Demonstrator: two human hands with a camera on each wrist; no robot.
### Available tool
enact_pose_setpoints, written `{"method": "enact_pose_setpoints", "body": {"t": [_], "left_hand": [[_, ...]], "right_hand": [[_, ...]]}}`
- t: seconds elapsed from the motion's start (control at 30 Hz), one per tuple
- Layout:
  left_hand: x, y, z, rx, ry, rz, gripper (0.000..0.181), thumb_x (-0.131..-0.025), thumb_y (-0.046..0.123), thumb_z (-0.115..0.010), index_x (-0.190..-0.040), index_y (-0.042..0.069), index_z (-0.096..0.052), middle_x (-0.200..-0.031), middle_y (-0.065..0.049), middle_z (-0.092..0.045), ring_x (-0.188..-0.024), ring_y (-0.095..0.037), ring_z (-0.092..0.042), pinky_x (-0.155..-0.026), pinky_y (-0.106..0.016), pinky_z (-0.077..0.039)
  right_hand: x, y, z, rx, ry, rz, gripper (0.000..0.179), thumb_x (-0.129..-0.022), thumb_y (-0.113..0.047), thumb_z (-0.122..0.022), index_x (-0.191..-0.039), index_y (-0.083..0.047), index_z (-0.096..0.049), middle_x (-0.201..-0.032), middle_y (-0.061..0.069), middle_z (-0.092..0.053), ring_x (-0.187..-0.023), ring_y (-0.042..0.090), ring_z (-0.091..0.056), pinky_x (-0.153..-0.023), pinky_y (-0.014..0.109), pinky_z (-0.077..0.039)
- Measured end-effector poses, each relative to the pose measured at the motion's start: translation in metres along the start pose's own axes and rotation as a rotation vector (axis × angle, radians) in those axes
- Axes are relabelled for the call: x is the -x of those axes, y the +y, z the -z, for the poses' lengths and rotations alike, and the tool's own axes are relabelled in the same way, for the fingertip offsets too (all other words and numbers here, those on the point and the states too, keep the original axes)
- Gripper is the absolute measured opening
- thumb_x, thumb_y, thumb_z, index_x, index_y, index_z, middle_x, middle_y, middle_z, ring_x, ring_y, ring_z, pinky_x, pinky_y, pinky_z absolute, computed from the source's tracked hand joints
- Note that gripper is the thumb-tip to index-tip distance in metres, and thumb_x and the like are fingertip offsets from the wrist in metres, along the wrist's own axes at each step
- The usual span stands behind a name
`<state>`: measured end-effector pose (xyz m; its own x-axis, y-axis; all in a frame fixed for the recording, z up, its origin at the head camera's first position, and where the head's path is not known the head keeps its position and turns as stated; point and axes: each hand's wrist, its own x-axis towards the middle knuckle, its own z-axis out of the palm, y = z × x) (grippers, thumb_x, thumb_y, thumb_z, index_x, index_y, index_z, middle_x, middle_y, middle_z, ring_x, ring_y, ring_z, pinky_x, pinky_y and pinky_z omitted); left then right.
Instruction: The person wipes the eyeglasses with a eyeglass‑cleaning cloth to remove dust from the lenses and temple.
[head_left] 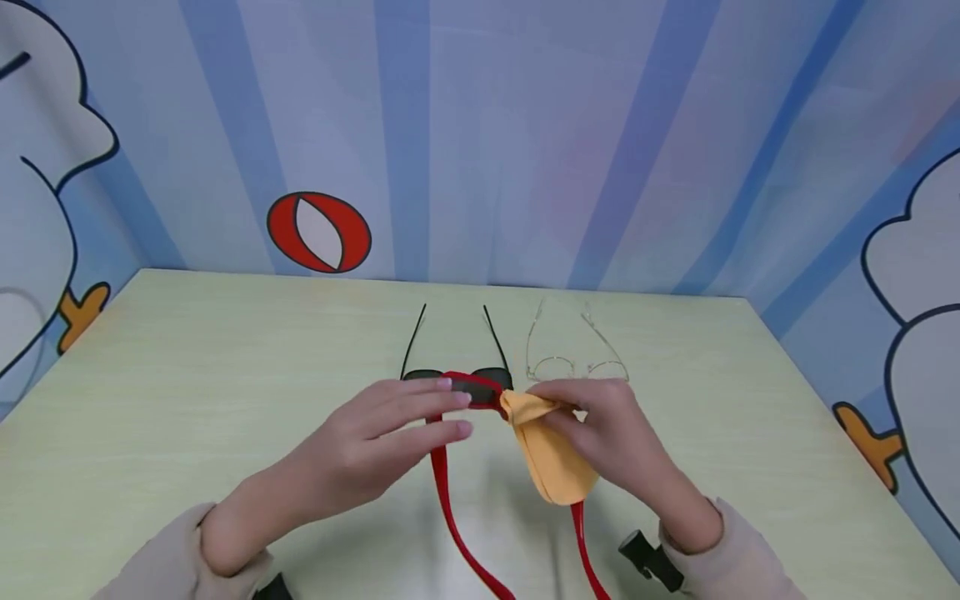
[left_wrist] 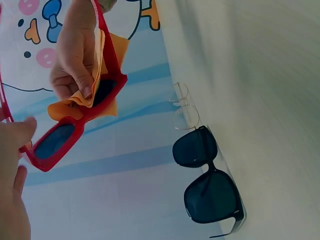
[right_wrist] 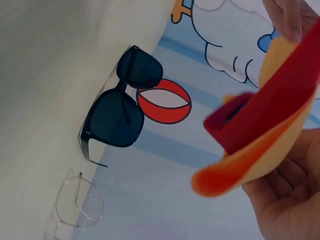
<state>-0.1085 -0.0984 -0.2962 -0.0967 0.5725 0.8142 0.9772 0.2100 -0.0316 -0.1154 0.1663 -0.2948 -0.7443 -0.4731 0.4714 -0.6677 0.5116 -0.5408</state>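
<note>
Red-framed sunglasses with dark lenses are held up above the table between both hands. My left hand grips them at one end of the frame, its fingertips at the rim beside the lens. A yellow-orange cleaning cloth is folded over the other lens and hangs down. My right hand pinches that lens through the cloth, thumb on one face in the left wrist view. The red temples reach back toward me; in the right wrist view one red temple crosses the cloth and hides part of the hand.
Black sunglasses rest on the pale table beyond the hands, temples pointing to the back. To their right lie thin wire-rimmed glasses with clear lenses. A blue striped backdrop with cartoon prints stands behind the table.
</note>
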Motion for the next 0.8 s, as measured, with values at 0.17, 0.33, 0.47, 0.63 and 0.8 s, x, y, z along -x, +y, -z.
{"method": "enact_pose_setpoints", "body": {"t": [0.17, 0.33, 0.47, 0.63, 0.8], "left_hand": [[-0.001, -0.002, -0.005, 0.175, -0.092, -0.013, 0.021, -0.093, 0.014, -0.058, -0.111, 0.004, -0.063, -0.106, -0.006, -0.065, -0.101, -0.021, -0.060, -0.084, -0.031, -0.049], [0.004, 0.000, -0.008, 0.467, -0.124, 0.185, 0.023, -0.092, 0.019, -0.058, -0.110, 0.005, -0.059, -0.102, -0.005, -0.063, -0.092, -0.015, -0.057, -0.078, -0.025, -0.051], [0.003, 0.001, -0.013, 0.584, -0.031, 0.357, 0.020, -0.093, 0.014, -0.055, -0.111, 0.004, -0.057, -0.094, -0.005, -0.059, -0.083, -0.013, -0.054, -0.067, -0.025, -0.051], [0.001, 0.003, -0.014, 0.679, 0.062, 0.585, 0.017, -0.094, 0.007, -0.052, -0.109, 0.001, -0.058, -0.090, -0.004, -0.056, -0.081, -0.015, -0.052, -0.066, -0.025, -0.049], [-0.002, 0.005, -0.015, 0.800, 0.045, 0.804, 0.020, -0.096, 0.005, -0.050, -0.112, -0.003, -0.056, -0.093, -0.010, -0.055, -0.087, -0.020, -0.053, -0.074, -0.027, -0.051]], "right_hand": [[-0.003, 0.006, 0.006, -0.281, -0.353, -0.276, 0.015, -0.083, 0.000, -0.067, -0.097, -0.003, -0.071, -0.083, 0.003, -0.069, -0.068, 0.013, -0.063, -0.062, 0.026, -0.053], [-0.001, 0.012, 0.005, -0.500, -0.584, -0.381, 0.016, -0.086, -0.006, -0.065, -0.101, -0.003, -0.071, -0.077, 0.005, -0.067, -0.061, 0.015, -0.060, -0.059, 0.023, -0.049], [0.001, 0.011, 0.004, -0.619, -0.670, -0.336, 0.020, -0.087, -0.011, -0.065, -0.105, -0.002, -0.070, -0.070, 0.001, -0.062, -0.057, 0.011, -0.052, -0.057, 0.018, -0.043], [0.001, 0.007, 0.003, -0.687, -0.651, -0.279, 0.023, -0.089, -0.009, -0.063, -0.109, 0.002, -0.067, -0.077, 0.004, -0.065, -0.066, 0.009, -0.056, -0.063, 0.020, -0.047], [0.000, 0.002, 0.000, -0.626, -0.413, -0.295, 0.026, -0.090, -0.005, -0.061, -0.115, -0.001, -0.065, -0.100, 0.012, -0.068, -0.081, 0.018, -0.064, -0.073, 0.029, -0.053]]}}
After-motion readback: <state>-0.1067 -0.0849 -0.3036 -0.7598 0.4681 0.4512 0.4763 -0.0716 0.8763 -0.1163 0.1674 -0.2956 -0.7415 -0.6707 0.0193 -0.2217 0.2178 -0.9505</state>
